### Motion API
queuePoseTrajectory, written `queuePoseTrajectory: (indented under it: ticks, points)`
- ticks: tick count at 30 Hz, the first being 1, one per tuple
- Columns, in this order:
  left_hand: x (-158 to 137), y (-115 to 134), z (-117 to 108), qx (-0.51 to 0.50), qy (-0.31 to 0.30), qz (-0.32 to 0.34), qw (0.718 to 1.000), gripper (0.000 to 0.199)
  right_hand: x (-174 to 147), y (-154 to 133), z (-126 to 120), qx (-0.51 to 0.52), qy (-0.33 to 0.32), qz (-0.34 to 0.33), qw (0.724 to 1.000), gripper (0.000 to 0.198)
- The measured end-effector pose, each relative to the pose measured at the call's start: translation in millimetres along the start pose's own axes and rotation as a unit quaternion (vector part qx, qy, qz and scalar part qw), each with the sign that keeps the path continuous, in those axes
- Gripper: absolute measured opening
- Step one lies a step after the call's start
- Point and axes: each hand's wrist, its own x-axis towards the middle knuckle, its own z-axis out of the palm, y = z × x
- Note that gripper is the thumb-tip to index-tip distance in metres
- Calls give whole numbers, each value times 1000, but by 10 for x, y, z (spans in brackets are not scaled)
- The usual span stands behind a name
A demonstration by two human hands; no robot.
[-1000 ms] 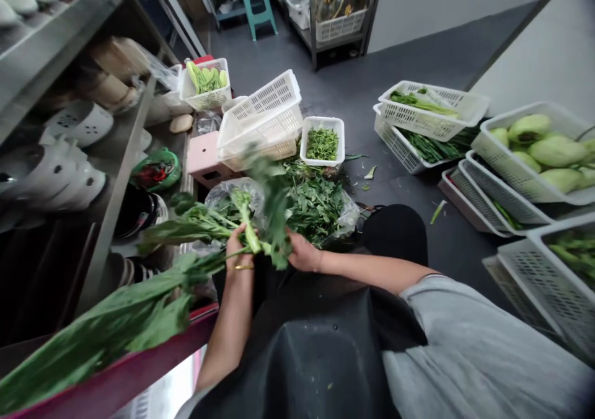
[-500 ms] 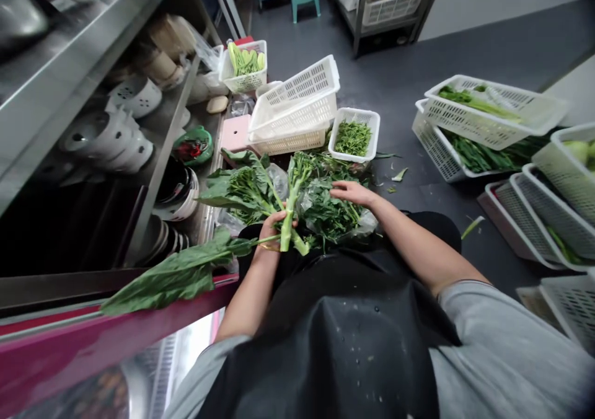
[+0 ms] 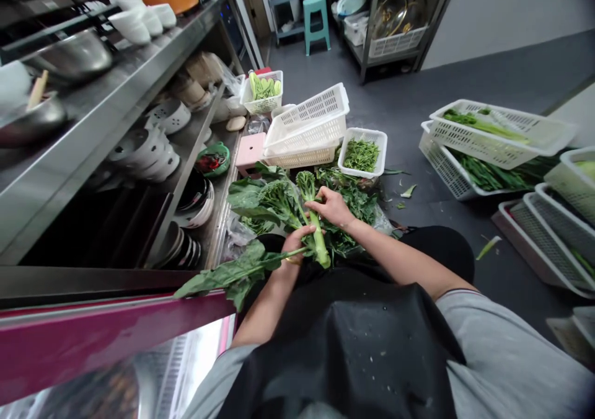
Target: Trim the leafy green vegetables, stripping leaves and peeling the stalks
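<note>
My left hand (image 3: pixel 296 240) is wrapped round the lower stems of leafy broccolini (image 3: pixel 320 245). Their thick pale cut ends point toward my lap, and the green heads face away from me. One large leaf (image 3: pixel 232 274) hangs out to the left past my wrist. My right hand (image 3: pixel 333 208) is closed, thumb and fingers pinching at the broccolini just below a head; the exact part between the fingertips is hidden. Beneath and beyond both hands lies a pile of loose leafy greens (image 3: pixel 357 202), partly on clear plastic bags.
A white basket of trimmed greens (image 3: pixel 362 154) stands past the pile, beside stacked white baskets (image 3: pixel 302 155) and a pink stool (image 3: pixel 251 150). Vegetable baskets (image 3: pixel 502 134) are stacked at right. Along my left runs a metal shelf (image 3: pixel 116 90) holding bowls. Leaf scraps (image 3: pixel 408 191) lie on the floor.
My right hand has come left from above the leafy pile and closed on the broccolini in my left hand. The view has tilted up, showing more of the shelf top.
</note>
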Motion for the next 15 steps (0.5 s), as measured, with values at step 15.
queuePoseTrajectory:
  ticks: [15]
  points:
    - [-156, 137, 85, 101, -10, 162, 982, 46, -184, -342, -253, -316, -66, -60, 944, 39]
